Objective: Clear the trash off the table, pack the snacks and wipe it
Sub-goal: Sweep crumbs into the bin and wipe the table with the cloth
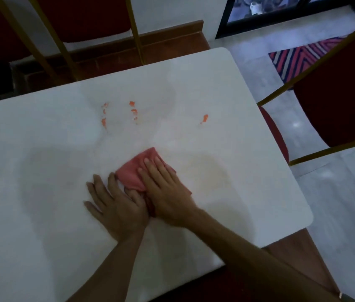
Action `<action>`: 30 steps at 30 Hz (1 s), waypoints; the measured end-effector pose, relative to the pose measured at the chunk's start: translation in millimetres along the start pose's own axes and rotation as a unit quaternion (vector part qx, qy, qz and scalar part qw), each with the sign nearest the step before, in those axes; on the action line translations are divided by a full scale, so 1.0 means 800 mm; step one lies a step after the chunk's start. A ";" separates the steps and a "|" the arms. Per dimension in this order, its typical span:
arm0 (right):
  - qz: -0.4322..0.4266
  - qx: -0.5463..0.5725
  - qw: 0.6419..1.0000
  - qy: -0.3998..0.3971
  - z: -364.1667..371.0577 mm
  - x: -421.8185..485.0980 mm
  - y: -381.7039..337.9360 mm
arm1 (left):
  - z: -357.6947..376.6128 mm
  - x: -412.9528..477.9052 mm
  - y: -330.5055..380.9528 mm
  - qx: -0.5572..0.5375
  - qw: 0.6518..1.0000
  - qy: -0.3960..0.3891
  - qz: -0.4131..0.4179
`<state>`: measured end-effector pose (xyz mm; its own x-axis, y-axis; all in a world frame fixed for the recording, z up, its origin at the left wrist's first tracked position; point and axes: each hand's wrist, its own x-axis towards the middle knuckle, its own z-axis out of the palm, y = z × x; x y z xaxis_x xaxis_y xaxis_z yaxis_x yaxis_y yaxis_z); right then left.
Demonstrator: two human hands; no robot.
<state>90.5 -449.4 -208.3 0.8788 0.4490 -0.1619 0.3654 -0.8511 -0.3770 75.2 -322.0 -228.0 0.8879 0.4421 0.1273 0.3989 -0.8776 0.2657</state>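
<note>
The white table (41, 149) shows no trash or snacks, only unwiped orange smears (134, 112) beyond the pink cloth (132, 173) under the flat right hand (165, 192), left hand (115, 205) splayed alongside.

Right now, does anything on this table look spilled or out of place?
Yes: orange smears dot the white table in three spots beyond the pink cloth, not yet wiped. A faint yellowish patch lies just right of the cloth.

no readable text, labels, brands, numbers or signs anywhere
</note>
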 end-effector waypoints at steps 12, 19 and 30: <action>0.397 0.014 0.906 0.149 -0.093 0.094 0.189 | -0.002 0.000 0.004 0.019 1.000 0.004 0.003; 0.081 0.005 0.994 0.069 -0.047 0.136 0.051 | -0.005 0.004 0.006 0.032 0.999 -0.023 0.000; 0.109 0.025 0.990 0.089 -0.069 0.274 0.044 | -0.004 0.005 0.002 0.020 0.999 -0.038 -0.003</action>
<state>313.2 -395.8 -206.9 0.9767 0.1979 -0.0827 0.1501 -0.9060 -0.3956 79.0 -321.3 -224.1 0.8995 0.4337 0.0533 0.4118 -0.8822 0.2282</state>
